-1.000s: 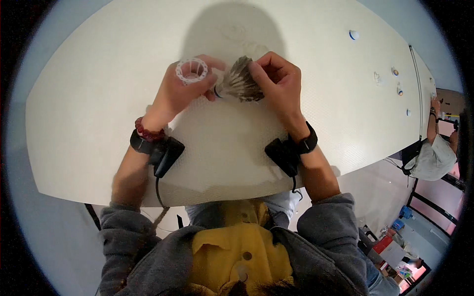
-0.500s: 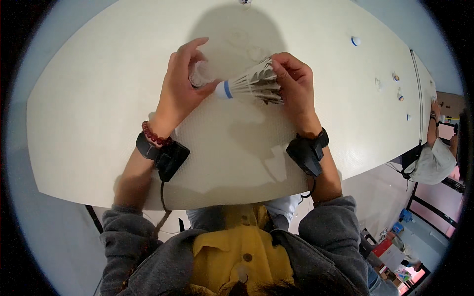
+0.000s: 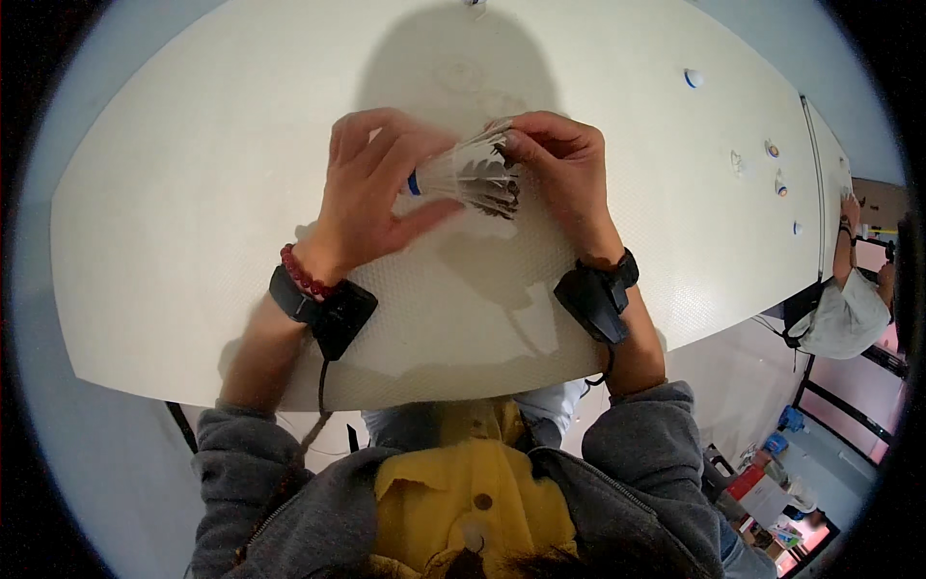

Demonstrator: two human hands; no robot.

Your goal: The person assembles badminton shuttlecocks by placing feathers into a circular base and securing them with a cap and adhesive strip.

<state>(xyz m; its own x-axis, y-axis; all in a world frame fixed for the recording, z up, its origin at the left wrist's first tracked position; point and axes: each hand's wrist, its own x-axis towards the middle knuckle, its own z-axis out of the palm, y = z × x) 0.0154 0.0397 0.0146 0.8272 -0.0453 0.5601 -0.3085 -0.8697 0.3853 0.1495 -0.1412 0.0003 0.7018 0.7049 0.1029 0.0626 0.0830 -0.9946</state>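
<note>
A feather shuttlecock (image 3: 487, 183) lies sideways between my hands above the table, its blue-banded cork end to the left and its feather skirt to the right. My right hand (image 3: 564, 164) pinches the upper feather tips between thumb and fingers. My left hand (image 3: 371, 183) wraps round the cork end, fingers above and thumb below, slightly smeared by motion. Most of the cork is hidden inside that hand. The clear ring or cup that this hand held earlier cannot be made out now.
The white table (image 3: 193, 212) spreads around my hands. Far right on it lie a blue-banded cork piece (image 3: 694, 78) and several small pieces, one a shuttlecock base (image 3: 780, 182). Another person's arm (image 3: 845, 246) reaches over the right edge.
My left hand has moved right and closed over the cork end. The clear ring is no longer visible. The shuttlecock and my right hand have shifted slightly left.
</note>
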